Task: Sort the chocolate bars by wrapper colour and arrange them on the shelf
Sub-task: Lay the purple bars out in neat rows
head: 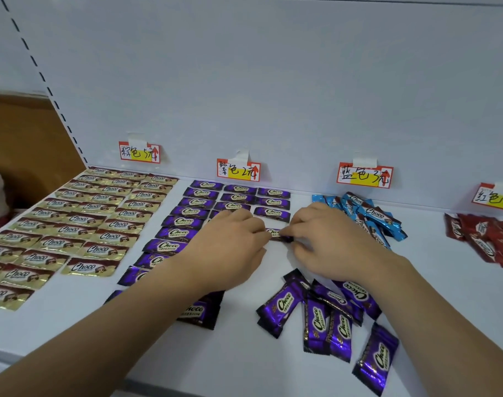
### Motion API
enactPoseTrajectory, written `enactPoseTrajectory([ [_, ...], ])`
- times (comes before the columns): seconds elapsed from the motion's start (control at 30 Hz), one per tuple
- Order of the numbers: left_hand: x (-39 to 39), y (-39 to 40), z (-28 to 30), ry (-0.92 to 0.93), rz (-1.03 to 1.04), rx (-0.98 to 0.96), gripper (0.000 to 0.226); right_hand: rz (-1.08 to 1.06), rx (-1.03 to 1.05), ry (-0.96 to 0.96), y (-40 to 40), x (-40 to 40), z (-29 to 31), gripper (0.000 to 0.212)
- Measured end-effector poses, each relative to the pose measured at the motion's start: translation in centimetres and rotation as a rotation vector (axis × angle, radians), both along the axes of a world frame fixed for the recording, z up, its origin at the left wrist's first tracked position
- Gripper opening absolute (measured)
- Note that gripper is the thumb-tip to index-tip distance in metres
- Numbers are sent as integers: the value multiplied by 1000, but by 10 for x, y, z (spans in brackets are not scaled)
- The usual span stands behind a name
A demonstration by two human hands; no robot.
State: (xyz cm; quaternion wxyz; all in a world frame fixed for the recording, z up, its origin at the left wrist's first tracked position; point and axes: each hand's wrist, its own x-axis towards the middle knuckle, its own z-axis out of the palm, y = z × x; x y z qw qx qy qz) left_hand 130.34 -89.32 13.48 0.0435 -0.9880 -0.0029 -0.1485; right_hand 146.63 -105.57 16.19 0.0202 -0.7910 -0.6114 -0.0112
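Both hands meet over one purple chocolate bar (276,235) lying low on the white shelf (244,353), just below the third purple column. My left hand (230,250) pinches its left end and my right hand (327,239) pinches its right end. Neat purple rows (200,202) fill the shelf under the purple label. A loose heap of purple bars (324,313) lies near my right forearm. Another purple bar (200,312) shows under my left forearm. Gold-brown bars (81,222) lie in tidy rows at the left.
A pile of blue bars (370,214) sits right of my right hand, and red bars (485,239) are heaped at the far right. Handwritten price labels (238,170) are taped along the white back panel. The shelf's front edge runs near the bottom left.
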Motion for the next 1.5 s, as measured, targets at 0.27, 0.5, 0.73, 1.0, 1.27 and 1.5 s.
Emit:
enactPoseTrajectory([
  [0.27, 11, -3, 3, 61, 115, 41, 38, -164, 44, -45, 3, 5, -8, 62],
  [0.5, 13, 0, -3, 60, 129, 65, 41, -158, 53, 23, 19, 1, -14, 74],
  [0.73, 14, 1, -2, 79, 172, 48, 49, -160, 72, 72, 18, 5, -15, 77],
  [1.0, 15, -1, 2, 126, 199, 39, 47, -159, 34, 36, 16, 9, -15, 78],
  [1.27, 15, -1, 4, 138, 207, -22, 45, -168, 54, 31, 5, 18, -13, 65],
  [1.5, 8, -20, 30, 149, 217, -84, 40, -165, 105, 35, -11, 19, 14, 52],
])
